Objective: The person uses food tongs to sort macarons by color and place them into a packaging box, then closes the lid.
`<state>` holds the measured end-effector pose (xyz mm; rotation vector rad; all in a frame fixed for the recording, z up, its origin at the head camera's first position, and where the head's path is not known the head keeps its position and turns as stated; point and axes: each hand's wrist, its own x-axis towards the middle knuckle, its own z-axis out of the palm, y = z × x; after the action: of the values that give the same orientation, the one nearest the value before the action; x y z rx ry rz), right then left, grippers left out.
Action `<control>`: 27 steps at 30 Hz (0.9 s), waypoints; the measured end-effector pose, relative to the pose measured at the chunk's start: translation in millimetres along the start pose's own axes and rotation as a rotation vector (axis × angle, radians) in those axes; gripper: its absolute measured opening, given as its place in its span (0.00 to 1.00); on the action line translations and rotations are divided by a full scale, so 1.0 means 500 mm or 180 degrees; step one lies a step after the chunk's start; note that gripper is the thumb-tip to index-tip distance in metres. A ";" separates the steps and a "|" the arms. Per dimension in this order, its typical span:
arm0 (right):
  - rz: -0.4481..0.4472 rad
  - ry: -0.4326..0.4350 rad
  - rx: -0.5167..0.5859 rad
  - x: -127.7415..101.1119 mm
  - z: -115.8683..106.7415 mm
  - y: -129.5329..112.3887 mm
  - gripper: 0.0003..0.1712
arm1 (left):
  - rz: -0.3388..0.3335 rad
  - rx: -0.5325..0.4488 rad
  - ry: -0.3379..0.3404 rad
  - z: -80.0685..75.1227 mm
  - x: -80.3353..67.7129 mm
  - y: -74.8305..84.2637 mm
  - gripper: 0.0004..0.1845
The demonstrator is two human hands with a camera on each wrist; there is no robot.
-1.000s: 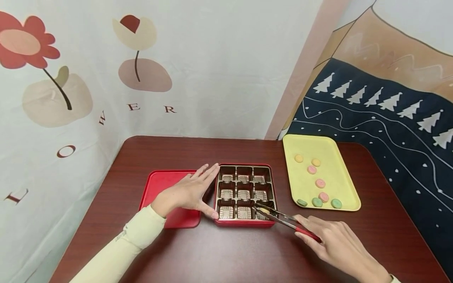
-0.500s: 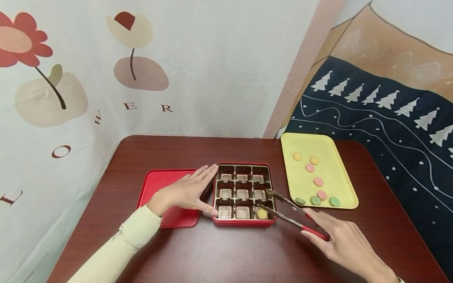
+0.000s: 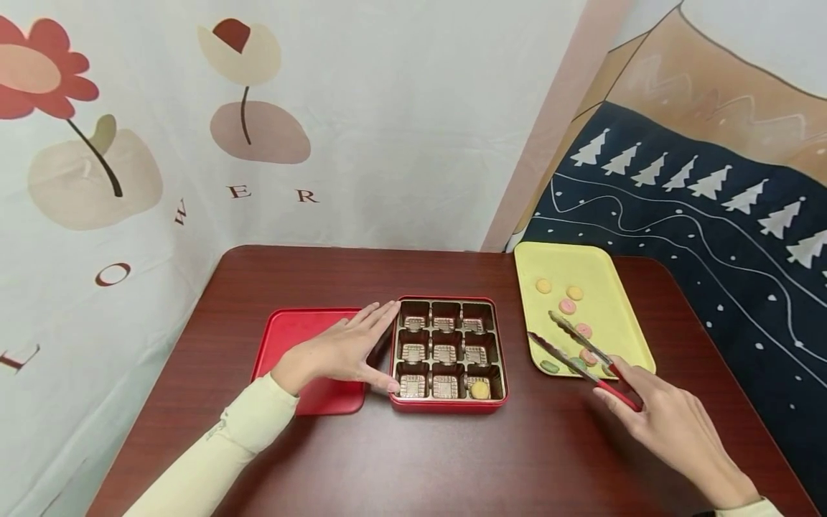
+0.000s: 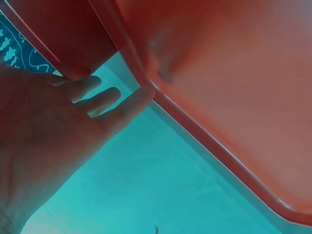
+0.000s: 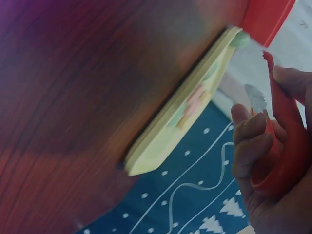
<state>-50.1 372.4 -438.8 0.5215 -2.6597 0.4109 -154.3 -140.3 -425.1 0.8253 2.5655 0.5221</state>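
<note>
Left hand (image 3: 342, 353) flat, fingers straight; right hand (image 3: 672, 424) curled in a grip.

Glossy wood-grain table (image 3: 413, 467); shiny red box (image 3: 447, 406) with glossy brown plastic insert; matt yellow tray (image 3: 604, 269) beside it; metal tongs (image 3: 575, 352), red-handled.

A home-like corner: wooden table (image 3: 413, 459) against printed fabric wall hangings (image 3: 161, 143).

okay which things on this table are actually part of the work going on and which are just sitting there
In use:
tongs held by right hand
yellow tray with cookies
red box, one yellow cookie in it, steadied by left hand

Lying about:
red lid
wall cloths
</note>
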 end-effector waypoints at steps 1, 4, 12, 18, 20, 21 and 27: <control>0.0056 -0.0020 -0.0023 -0.001 -0.002 0.008 0.39 | -0.0007 -0.0003 -0.0004 0.000 0.000 0.000 0.76; 0.0274 -0.0155 -0.0078 -0.007 -0.004 0.029 0.38 | -0.0020 -0.0014 -0.0027 -0.001 -0.001 0.000 0.76; 0.0528 -0.0328 -0.0236 -0.007 -0.008 0.068 0.36 | -0.0060 -0.0044 -0.0059 -0.001 0.001 0.004 0.76; 0.0756 -0.0481 -0.0268 -0.005 -0.013 0.077 0.35 | -0.0070 -0.0036 -0.0084 0.002 0.002 0.006 0.76; 0.0831 -0.0549 -0.0266 -0.004 -0.014 0.077 0.35 | -0.0082 -0.0050 -0.0091 0.003 0.000 0.006 0.76; 0.0869 -0.0580 -0.0261 -0.003 -0.015 0.078 0.35 | -0.0091 -0.0051 -0.0097 0.003 0.000 0.006 0.76; 0.0973 -0.0675 -0.0260 0.005 -0.016 0.082 0.33 | -0.0122 -0.0083 -0.0097 -0.002 -0.001 0.007 0.76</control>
<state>-66.8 410.9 -439.3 0.1378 -2.9575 0.3475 -152.6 -138.3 -422.6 0.7679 2.5360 0.5260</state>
